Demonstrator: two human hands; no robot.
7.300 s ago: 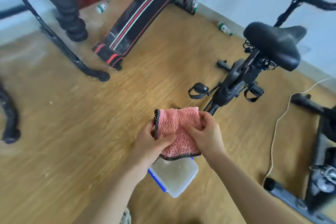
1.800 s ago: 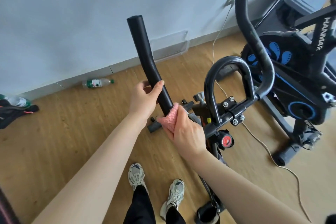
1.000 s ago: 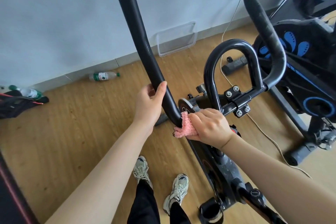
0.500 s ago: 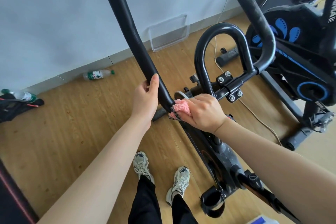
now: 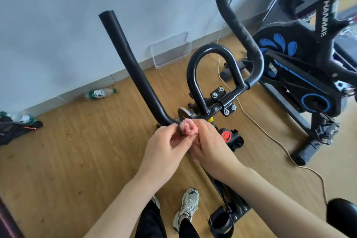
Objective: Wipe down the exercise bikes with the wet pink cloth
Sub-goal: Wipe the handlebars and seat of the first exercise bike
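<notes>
Left hand: the left hand [image 5: 164, 150] reaches forward from the lower middle of the view, forearm bare, palm turned inward, thumb and fingertips pinching the left side of the pink cloth [image 5: 188, 129].
Right hand: the right hand [image 5: 210, 149] comes in from the lower right, back of the hand up, fingers curled against the right side of the same cloth; the two hands touch each other just below it.
Pink cloth: bunched into a small wad with its dark edging showing on the left, held between both hands, right at the low bend of the left handlebar [image 5: 133, 67] where the bar meets the bike's stem.
Near bike: the black exercise bike [image 5: 210, 75] stands directly ahead, its looped centre bar above the hands, a red knob [image 5: 226, 135] just right of the right hand.
Second bike: a black and blue exercise bike [image 5: 301, 67] stands at the right, well apart from the hands.
Floor: wooden floor [image 5: 67, 160], with a plastic bottle [image 5: 99, 93] lying near the wall and a pale cord [image 5: 270, 137] running between the bikes.
Person: dark trousers and one pale trainer [image 5: 188, 206] show below the arms.
</notes>
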